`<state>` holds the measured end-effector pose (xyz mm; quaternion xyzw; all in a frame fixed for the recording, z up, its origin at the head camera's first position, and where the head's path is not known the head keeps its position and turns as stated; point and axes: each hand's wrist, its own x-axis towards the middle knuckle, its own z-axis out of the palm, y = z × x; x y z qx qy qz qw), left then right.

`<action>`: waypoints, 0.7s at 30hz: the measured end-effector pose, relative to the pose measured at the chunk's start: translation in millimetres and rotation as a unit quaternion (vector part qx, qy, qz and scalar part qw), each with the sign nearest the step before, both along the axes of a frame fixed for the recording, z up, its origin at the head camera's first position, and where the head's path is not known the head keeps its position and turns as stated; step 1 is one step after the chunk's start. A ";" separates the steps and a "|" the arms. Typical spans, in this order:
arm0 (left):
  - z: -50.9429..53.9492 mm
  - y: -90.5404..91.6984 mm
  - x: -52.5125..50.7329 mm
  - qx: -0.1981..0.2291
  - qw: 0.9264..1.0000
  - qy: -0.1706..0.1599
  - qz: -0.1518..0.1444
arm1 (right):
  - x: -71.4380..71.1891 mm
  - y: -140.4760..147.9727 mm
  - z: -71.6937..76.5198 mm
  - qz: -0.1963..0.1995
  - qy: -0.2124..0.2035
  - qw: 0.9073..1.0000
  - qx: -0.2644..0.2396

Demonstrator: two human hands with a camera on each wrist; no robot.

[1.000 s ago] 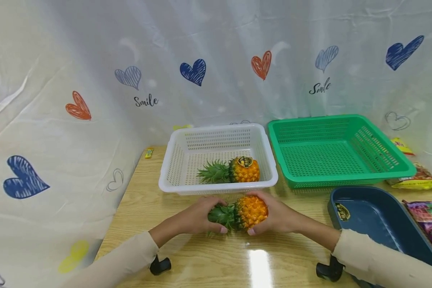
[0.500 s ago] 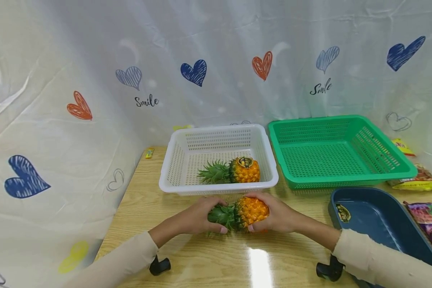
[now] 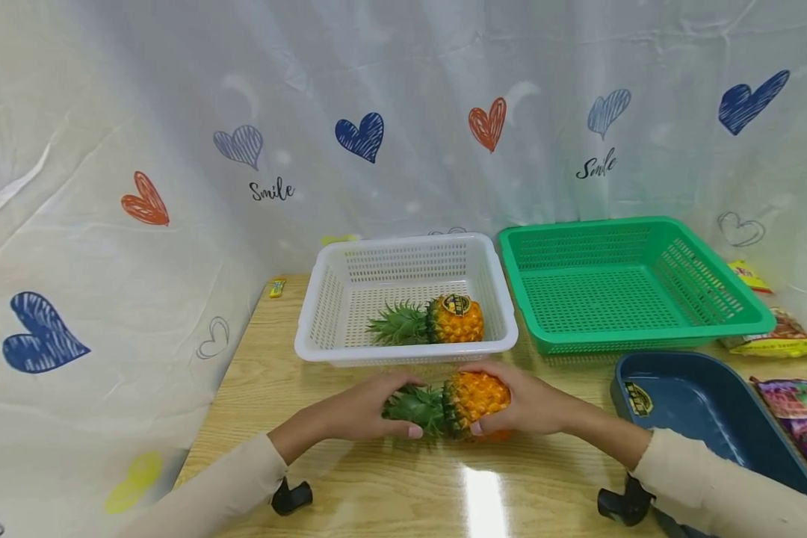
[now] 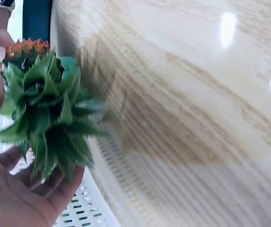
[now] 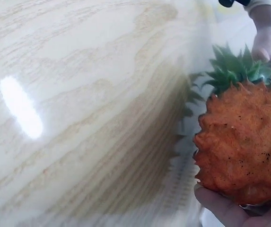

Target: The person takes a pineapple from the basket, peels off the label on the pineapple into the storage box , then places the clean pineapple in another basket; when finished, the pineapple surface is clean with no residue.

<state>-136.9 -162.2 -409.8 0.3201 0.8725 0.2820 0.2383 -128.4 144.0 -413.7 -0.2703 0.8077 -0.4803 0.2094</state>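
An orange pineapple (image 3: 474, 400) with a green leafy crown (image 4: 45, 109) lies on its side, low over or on the table; contact cannot be told. My right hand (image 3: 534, 400) grips the orange body, with thumb in front and fingers behind; its bumpy base (image 5: 244, 142) faces the right wrist camera. Around the crown, my left hand (image 3: 359, 411) curls its thumb and fingers on the leaves. Just behind both hands, a white basket (image 3: 403, 354) holds a second pineapple (image 3: 457, 321) on its side, with a black-and-gold label.
A green basket (image 3: 652, 334) stands right of the white one. Nearer, a dark blue tray (image 3: 699, 418) sits beside my right forearm. Snack bags (image 3: 780, 334) and purple packets (image 3: 796, 411) lie at the right edge. A small yellow packet (image 3: 277, 288) is at back left.
My right hand and the pineapple have shifted slightly to the right and toward me. My left hand has moved slightly left. The baskets and tray stay put.
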 end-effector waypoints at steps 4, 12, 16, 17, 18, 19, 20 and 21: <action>8.4 -5.5 0.9 0.006 1.000 -0.023 -0.006 | -1.6 9.3 6.7 0.018 -0.004 1.000 0.008; 25.3 -18.1 -3.3 0.054 0.998 -0.011 -0.007 | -4.3 34.1 14.8 0.041 -0.015 0.999 -0.012; 35.6 -26.6 -8.5 0.076 0.997 0.033 0.002 | -6.0 47.5 23.5 0.054 -0.028 0.998 -0.023; 38.2 -28.9 -10.0 0.077 0.996 0.047 0.009 | -6.1 50.7 26.0 0.058 -0.035 0.997 -0.025; 40.8 -31.1 -11.3 0.079 0.995 0.060 0.016 | -6.3 53.9 28.4 0.061 -0.044 0.997 -0.027; 43.6 -33.0 -12.8 0.080 0.994 0.071 0.024 | -6.4 57.3 30.8 0.063 -0.047 0.997 -0.027; 46.4 -34.6 -14.2 0.082 0.993 0.077 0.034 | -6.5 60.8 33.2 0.064 -0.049 0.996 -0.026; 48.1 -36.3 -16.1 0.082 0.992 0.087 0.041 | -6.6 64.2 35.8 0.066 -0.050 0.996 -0.026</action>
